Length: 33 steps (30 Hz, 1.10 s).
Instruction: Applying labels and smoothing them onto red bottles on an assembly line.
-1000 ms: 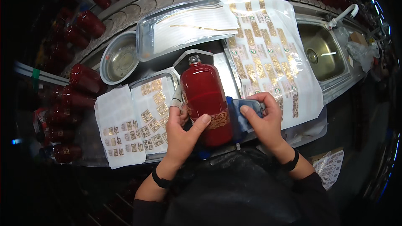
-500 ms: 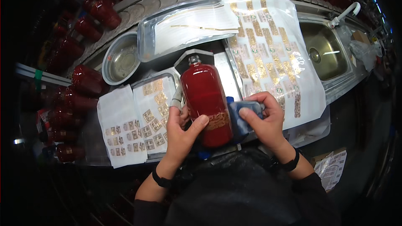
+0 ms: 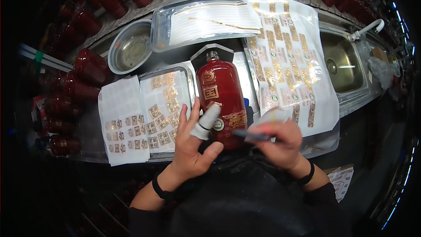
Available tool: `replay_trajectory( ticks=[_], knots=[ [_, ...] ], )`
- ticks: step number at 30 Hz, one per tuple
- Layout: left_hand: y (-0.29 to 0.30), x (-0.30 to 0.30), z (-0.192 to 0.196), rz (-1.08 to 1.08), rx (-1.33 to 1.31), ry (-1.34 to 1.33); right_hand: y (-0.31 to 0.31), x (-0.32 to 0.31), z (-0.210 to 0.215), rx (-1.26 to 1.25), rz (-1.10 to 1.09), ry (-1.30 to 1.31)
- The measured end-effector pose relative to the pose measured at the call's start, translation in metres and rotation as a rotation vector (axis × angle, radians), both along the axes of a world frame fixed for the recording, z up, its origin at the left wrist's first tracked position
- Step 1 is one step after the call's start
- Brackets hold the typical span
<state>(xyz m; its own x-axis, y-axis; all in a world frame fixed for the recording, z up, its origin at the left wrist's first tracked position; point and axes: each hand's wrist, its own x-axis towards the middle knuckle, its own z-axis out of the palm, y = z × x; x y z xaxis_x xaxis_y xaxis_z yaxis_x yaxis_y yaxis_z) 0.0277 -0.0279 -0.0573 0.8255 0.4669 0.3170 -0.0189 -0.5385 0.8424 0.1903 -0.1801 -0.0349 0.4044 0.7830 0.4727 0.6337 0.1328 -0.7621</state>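
A dark red glass bottle [image 3: 226, 81] lies tilted in front of me, its open neck pointing away, against an angled metal rest [image 3: 219, 47]. Gold decals and a small round green-and-white decal are on its face. My left hand [image 3: 193, 149] has its fingers spread, and a pale wrapped index finger touches the bottle's face. Just right of the bottle's lower part, my right hand [image 3: 283, 142] grips a thin, flat, dark blue-grey scraper [image 3: 252, 135], blurred by motion. The scraper's edge is close to the gold band; whether it touches cannot be told.
Sheets of gold decals [image 3: 118, 123] lie at left and a larger sheet [image 3: 280, 52] at right. Behind are a metal bowl [image 3: 115, 55] and a tray with white paper [image 3: 160, 35]. A sink [image 3: 344, 83] is at far right. Red bottles [image 3: 90, 68] line the left and back.
The bottle has turned, bringing gold characters and the round decal into view. My left hand has let go of its side and opened over its face. The scraper has tilted edge-on.
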Motion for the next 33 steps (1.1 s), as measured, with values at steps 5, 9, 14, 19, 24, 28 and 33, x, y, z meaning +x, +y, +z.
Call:
replay_trajectory(
  ticks=[5, 9, 14, 19, 24, 28, 33],
  knots=[
    [0.002, -0.001, 0.003, -0.029, 0.368, 0.136, 0.010, -0.001, -0.004, -0.041, -0.128, 0.063],
    [0.000, -0.011, -0.009, -0.009, 0.319, 0.126, 0.000, -0.005, 0.001, 0.000, 0.119, 0.047],
    [-0.001, -0.017, -0.016, 0.004, 0.224, 0.016, 0.016, -0.003, 0.002, -0.022, -0.070, -0.018],
    [-0.010, -0.012, -0.030, 0.149, 0.183, 0.007, 0.006, -0.015, 0.015, -0.047, 0.212, -0.064],
    [-0.007, -0.011, -0.006, 0.050, 0.331, -0.010, 0.005, -0.014, -0.003, -0.002, -0.168, -0.026],
    [-0.005, -0.007, -0.020, 0.131, 0.290, 0.027, 0.003, -0.020, 0.012, -0.044, 0.005, -0.110],
    [-0.006, -0.004, -0.003, 0.064, 0.318, 0.037, 0.014, -0.016, 0.011, 0.025, -0.002, -0.244]
  ],
)
